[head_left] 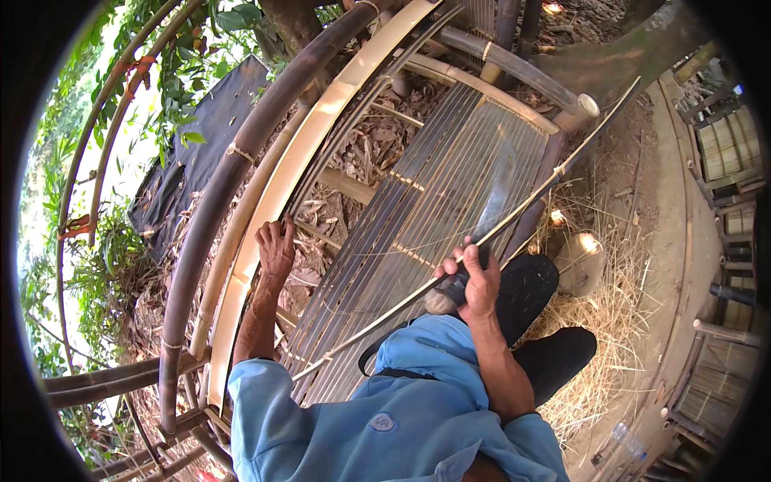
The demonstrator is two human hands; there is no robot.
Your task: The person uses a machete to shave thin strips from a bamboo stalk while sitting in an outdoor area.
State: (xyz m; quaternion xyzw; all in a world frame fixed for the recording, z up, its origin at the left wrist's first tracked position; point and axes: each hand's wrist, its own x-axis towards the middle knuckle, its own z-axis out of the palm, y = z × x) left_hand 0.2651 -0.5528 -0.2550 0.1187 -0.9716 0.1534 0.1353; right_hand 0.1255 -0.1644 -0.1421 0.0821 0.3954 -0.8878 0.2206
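Note:
My left hand [275, 247] is closed over the edge of a wide, pale bamboo strip [265, 201] that curves from the lower left to the top of the view. Dark, thin edges run along its right side. In front of my lap my right hand [477, 283] is closed on a knife [499, 186] with a dark handle; its broad grey blade points away from me and looks blurred. A long, narrow split bamboo strip [554, 174] slants past the fingers of that hand; whether they grip it as well I cannot tell.
I sit on a slatted bamboo bench [377, 233] with a thick bamboo rail [210, 217] on the left. Straw-like shavings [598, 353] and a round stump [580, 261] are on the ground at right. Dry leaves [365, 161], dark sheeting [189, 153] and plants surround the bench.

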